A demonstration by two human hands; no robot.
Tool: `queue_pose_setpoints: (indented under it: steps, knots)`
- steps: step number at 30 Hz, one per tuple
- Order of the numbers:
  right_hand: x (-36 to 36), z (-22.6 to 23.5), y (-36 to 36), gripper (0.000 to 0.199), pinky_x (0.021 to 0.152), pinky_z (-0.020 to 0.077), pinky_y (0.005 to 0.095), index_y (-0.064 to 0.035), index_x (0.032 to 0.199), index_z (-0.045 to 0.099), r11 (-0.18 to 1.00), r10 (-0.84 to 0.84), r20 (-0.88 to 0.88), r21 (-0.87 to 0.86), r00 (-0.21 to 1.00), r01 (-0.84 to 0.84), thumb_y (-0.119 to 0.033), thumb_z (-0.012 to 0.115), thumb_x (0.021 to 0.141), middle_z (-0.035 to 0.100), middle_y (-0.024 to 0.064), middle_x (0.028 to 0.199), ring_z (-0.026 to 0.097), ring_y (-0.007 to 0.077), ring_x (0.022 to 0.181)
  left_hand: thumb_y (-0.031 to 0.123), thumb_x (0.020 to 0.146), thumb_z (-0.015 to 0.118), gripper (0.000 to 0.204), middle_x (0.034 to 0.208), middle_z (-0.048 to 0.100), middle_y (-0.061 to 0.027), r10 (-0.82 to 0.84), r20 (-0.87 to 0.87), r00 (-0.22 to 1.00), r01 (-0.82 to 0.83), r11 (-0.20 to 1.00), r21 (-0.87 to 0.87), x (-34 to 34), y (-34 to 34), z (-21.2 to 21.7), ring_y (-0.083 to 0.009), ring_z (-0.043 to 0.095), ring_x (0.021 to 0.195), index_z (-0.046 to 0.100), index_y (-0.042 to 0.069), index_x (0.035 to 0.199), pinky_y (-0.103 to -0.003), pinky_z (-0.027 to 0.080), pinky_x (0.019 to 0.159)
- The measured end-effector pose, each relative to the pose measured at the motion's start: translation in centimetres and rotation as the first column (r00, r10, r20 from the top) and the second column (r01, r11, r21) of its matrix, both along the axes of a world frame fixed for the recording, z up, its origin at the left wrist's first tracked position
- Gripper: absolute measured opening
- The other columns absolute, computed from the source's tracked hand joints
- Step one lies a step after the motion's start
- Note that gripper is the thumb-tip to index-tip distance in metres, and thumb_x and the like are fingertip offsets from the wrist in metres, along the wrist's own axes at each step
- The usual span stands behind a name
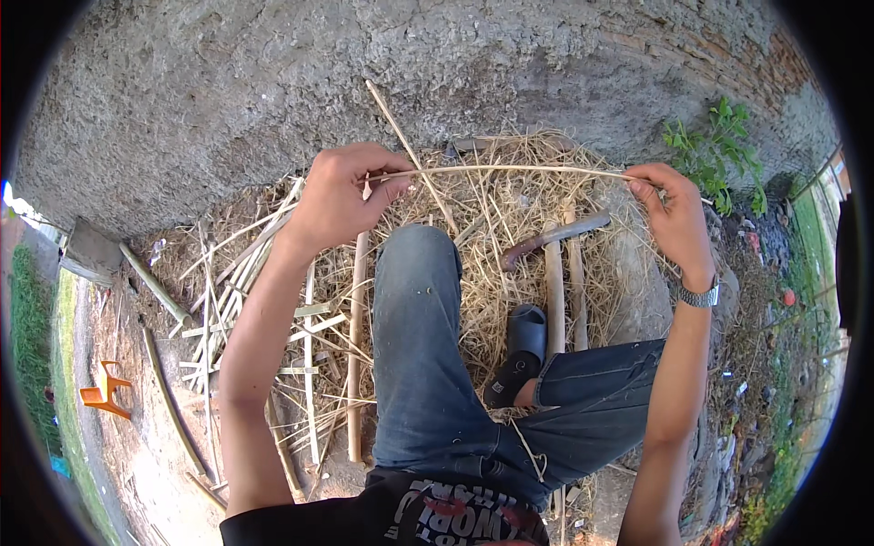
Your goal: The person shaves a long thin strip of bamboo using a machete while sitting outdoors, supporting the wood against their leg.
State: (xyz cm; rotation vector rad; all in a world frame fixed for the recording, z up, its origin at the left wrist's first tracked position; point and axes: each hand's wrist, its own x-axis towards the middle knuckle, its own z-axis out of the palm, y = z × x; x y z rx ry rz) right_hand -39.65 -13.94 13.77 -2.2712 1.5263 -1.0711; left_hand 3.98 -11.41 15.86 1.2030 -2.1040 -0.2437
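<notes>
**A thin bamboo strip, stretched between two hands**

The thin bamboo strip [510, 168] runs nearly level across the top of my lap, pale and slightly bowed, held up in the air above the straw and well clear of the ground. My left hand [341, 196] is closed around its left end, thumb and fingers pinched on it just above my raised knee [414, 250]; a second, shorter sliver [410, 150] angles up and away from that same grip toward the wall. My right hand [674, 214] pinches the strip's far end between fingertips and thumb, the rest of the hand loosely curled (a metal watch [699, 296] sits at that wrist). So the strip spans from one hand to the other, taut between them, with both arms spread wide.

Below it lies a heap of dry straw [496, 264] against a rough grey wall [273, 82]. A curved blade with a dark handle [551, 238] rests on the straw just under the strip, near two upright-lying bamboo poles [564, 291]. My foot in a black sandal [519, 355] is planted on the straw beside them. To my left, split bamboo slats [237, 300] lie scattered in a loose pile on bare earth, and a longer pole [357, 346] lies alongside my leg. Farther left, a small orange plastic chair [105, 389] lies on the dirt. A green plant [719, 146] grows at the wall's foot on the right.
</notes>
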Motion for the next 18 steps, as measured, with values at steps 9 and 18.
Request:
queue_pose_setpoints:
  steps: [9, 18]
  knots:
    - [-2.3, -0.5, 0.1, 0.017, 0.087, 0.0526, 0.0312, 0.0004, 0.115, 0.074, 0.997, -0.075, 0.086, 0.003, 0.994, 0.075, -0.009, 0.070, 0.101, 0.077, 0.0086, 0.105, 0.069, 0.0168, 0.095, 0.009, 0.088, 0.085, 0.019, 0.090, 0.079, -0.0113, 0.078, -0.046, 0.996, -0.084, 0.985, -0.152, 2.8, -0.1, -0.9, -0.0186, 0.072, 0.071, 0.083, 0.005, 0.106, -0.032, 0.056, 0.062]
    - [1.0, -3.7, 1.2, 0.018, 0.089, 0.0557, 0.0342, 0.0004, 0.115, 0.075, 0.999, -0.030, 0.131, 0.046, 0.991, 0.024, -0.009, 0.073, 0.099, 0.079, 0.0107, 0.107, 0.073, 0.0202, 0.095, 0.009, 0.089, 0.084, 0.012, 0.085, 0.079, -0.0090, 0.163, 0.045, 0.986, -0.121, 0.866, -0.485, 3.4, -1.9, -1.2, -0.0187, 0.070, 0.064, 0.084, 0.007, 0.100, -0.032, 0.054, 0.057]
